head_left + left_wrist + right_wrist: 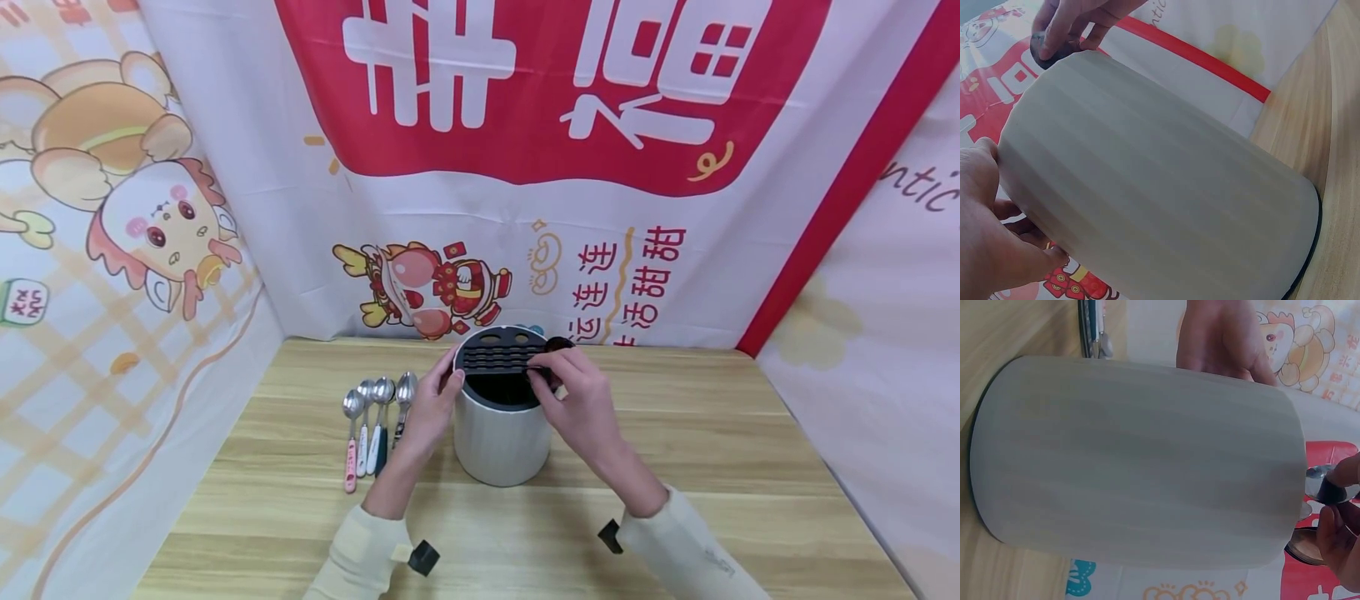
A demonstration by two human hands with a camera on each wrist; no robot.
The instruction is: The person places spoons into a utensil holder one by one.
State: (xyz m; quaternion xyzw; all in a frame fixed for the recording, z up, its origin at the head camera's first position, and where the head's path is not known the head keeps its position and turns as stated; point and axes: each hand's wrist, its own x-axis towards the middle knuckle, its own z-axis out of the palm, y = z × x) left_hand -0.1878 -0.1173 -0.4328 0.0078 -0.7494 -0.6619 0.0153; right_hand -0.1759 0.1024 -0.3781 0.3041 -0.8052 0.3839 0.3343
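A pale, round utensil holder (pixel 502 450) with a black slotted top (pixel 495 358) stands upright on the table. My left hand (pixel 435 404) grips its left side near the rim, thumb at the top edge. Over the right part of the slotted top, my right hand (pixel 577 400) pinches a spoon by its shiny bowl (pixel 1317 482); the spoon's handle is hidden. Just behind those fingers, a dark rounded bowl of another utensil (pixel 1305 545) shows at the rim. Left of the holder, several metal spoons (pixel 383 390) lie side by side, bowls toward the wall.
The wooden table (pixel 675 533) meets a printed cloth backdrop (pixel 420 208) close behind the holder. More printed cloth hangs on the left (pixel 112 417) and right (pixel 862 375). The pink-handled spoon (pixel 350 467) lies outermost in the row.
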